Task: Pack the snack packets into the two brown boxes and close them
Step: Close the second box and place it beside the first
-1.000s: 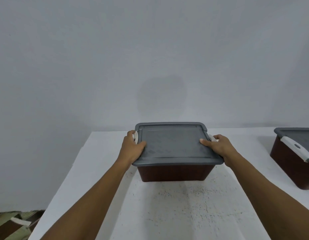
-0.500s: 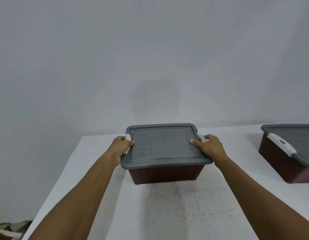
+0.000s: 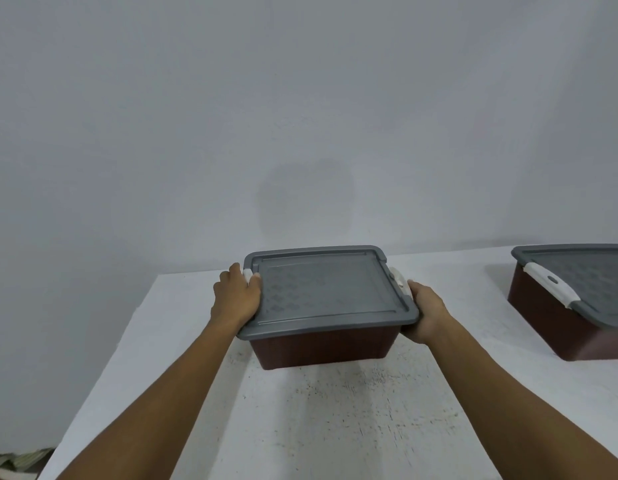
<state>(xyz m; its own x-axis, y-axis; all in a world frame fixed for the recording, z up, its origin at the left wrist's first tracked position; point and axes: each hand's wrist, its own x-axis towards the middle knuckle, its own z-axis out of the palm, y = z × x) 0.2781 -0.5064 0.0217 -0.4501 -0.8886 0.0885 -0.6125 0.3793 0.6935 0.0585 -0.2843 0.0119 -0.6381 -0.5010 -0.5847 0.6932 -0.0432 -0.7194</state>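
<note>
A brown box with a grey lid on it stands in the middle of the white table. My left hand grips its left edge, thumb on the lid beside the white latch. My right hand holds the right edge, fingers curled under the lid rim below the white latch. A second brown box with a grey lid and a white latch sits at the right edge of the view. No snack packets show.
A plain grey wall rises right behind the table. The table's left edge drops off to the floor, where some striped material lies at the bottom left corner.
My right thumb has left the lid top and the hand has dropped to the box's right side under the rim. My left thumb has come back onto the lid.
</note>
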